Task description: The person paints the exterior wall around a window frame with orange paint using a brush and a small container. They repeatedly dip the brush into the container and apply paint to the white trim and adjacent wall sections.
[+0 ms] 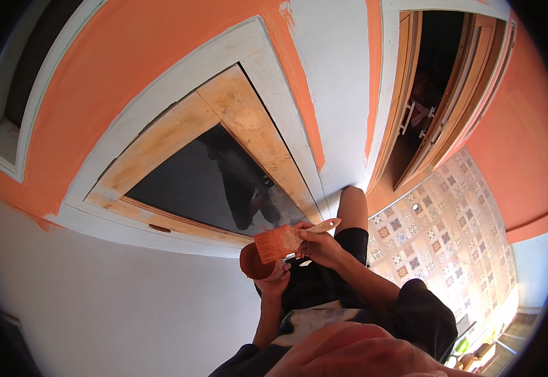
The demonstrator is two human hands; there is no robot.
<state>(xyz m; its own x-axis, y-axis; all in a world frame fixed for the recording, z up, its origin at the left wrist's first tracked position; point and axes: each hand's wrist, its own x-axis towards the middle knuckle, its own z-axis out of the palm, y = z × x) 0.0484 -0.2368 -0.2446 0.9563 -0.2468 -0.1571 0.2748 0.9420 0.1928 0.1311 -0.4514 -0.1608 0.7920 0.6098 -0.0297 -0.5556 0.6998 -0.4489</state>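
Note:
In my right hand [320,246] is a wide paintbrush [279,242], gripped near the base of its pale handle. Orange paint coats its bristles and ferrule. My left hand [276,282] holds a small round paint container [256,263], its inside stained reddish orange. The bristles are over the container's rim; whether they touch it I cannot tell. Beyond my hands is a wood-framed window [255,122] with dark reflective glass, bordered by a white surround [274,61]. An orange strip [297,89] runs along that surround, beside a white stretch of wall [340,80].
Orange paint covers the wall [127,52] past the window, and the lower left wall [137,301] is white. To the right, wooden shutters [462,103] stand ajar at a dark opening. Patterned tiles [424,235] cover the floor. My bare knee [353,207] is close to the wall.

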